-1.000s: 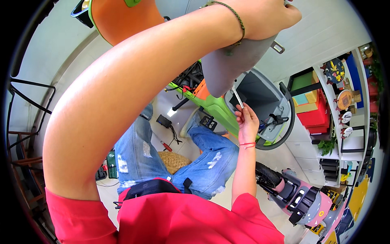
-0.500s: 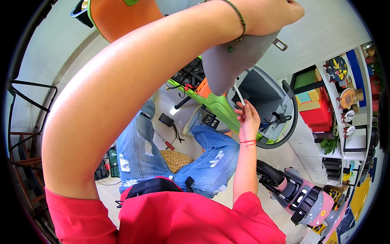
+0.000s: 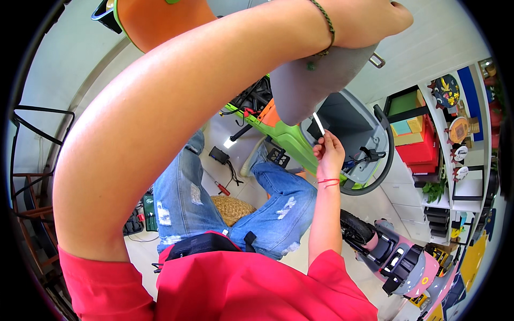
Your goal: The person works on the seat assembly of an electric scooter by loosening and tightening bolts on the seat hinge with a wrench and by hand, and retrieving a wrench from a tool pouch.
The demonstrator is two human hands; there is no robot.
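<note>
The right hand [image 3: 329, 152] pinches a thin silver tool [image 3: 319, 124] between thumb and fingers. The tool's upper end lies beside the lower edge of a grey seat-shaped part [image 3: 316, 85]; contact cannot be determined. The left hand [image 3: 372, 24] bears on the top of this part; its fingers are hidden, so its grip cannot be determined. The left forearm [image 3: 176, 96] obstructs the view of the green frame [image 3: 292, 140]. The grey part overlaps the open grey bin [image 3: 369, 131]. A corded black box [image 3: 218, 155] and a red-handled tool [image 3: 222, 188] occupy the floor near the legs. A pink scooter [image 3: 423, 270] stands to the right.
</note>
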